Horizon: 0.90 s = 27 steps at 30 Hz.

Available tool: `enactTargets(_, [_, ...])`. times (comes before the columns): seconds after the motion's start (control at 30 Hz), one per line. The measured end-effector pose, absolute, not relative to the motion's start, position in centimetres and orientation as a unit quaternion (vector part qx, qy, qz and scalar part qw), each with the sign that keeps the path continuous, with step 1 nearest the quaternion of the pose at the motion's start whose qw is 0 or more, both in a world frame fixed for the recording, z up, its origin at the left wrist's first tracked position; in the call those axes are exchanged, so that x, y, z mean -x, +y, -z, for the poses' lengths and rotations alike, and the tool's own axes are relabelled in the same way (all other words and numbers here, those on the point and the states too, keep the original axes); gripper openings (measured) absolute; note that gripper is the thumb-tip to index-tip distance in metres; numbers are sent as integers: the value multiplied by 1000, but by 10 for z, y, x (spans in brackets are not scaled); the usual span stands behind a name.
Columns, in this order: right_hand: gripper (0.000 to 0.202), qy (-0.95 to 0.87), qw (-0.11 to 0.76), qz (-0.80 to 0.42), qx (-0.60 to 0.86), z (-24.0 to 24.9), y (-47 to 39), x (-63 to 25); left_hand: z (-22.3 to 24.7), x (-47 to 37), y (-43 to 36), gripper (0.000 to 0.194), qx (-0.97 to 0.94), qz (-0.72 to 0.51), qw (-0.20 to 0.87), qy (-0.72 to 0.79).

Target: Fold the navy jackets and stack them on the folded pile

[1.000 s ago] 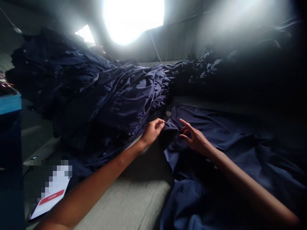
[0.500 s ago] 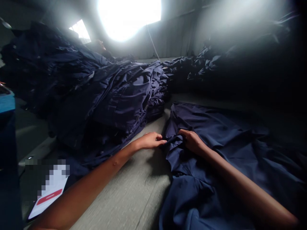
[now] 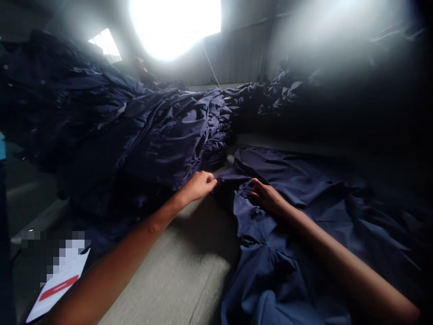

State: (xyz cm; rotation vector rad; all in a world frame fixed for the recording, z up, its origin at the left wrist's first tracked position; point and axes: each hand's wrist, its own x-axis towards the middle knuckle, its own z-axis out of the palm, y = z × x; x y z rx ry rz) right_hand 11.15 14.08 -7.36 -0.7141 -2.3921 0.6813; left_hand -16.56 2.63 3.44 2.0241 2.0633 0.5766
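Observation:
A wrinkled navy garment (image 3: 270,253) is spread on the grey surface in front of me and runs off toward the right. My left hand (image 3: 201,184) is closed on a corner of it, pulling that cloth out to the left into a taut point. Over the garment's upper left part, my right hand (image 3: 265,193) is closed with curled fingers, and a fold of the cloth lies at its fingertips. The exact grip of the right fingers is partly hidden. What kind of garment it is cannot be made out.
A tall heap of navy garments (image 3: 162,140) stands on the left, close to my left hand. More dark cloth (image 3: 280,90) lies at the back. The grey surface (image 3: 176,266) shows between my arms. A phone with a lit screen (image 3: 56,295) lies lower left.
My left hand has moved left and slightly up, drawing the garment's corner out with it. The right hand has stayed nearly in place. The view has shifted slightly.

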Motion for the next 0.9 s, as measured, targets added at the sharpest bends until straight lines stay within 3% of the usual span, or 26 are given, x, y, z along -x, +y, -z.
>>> enactTargets(0.1, [59,-889,278,-246,267,76,142,-111,-48,168,24,24,-662,-272,-11,698])
enactTargets(0.2, [71,-879,307,-232,282,75,138,-111,-47,154,19,9,-695,-314,-57,645])
enactTargets(0.27, [76,-878,323,-219,277,73,134,-111,-41,139,14,7,-739,-305,-4,600])
enactTargets(0.4, [73,-922,264,-166,230,69,129,-111,-32,117,7,22,-803,-228,236,497])
enactTargets(0.47, [72,-932,243,-156,217,68,129,-111,-32,117,7,25,-794,-241,266,492])
enactTargets(0.6, [75,-924,257,-179,218,68,131,-111,-35,128,9,23,-723,-293,66,622])
enactTargets(0.67, [75,-920,265,-189,218,70,132,-110,-36,130,7,26,-672,-201,-7,712])
enactTargets(0.8, [74,-916,270,-195,223,72,133,-110,-34,129,0,63,-622,34,1,783])
enactTargets(0.9, [73,-920,261,-182,228,72,132,-111,-31,131,2,56,-656,50,16,753])
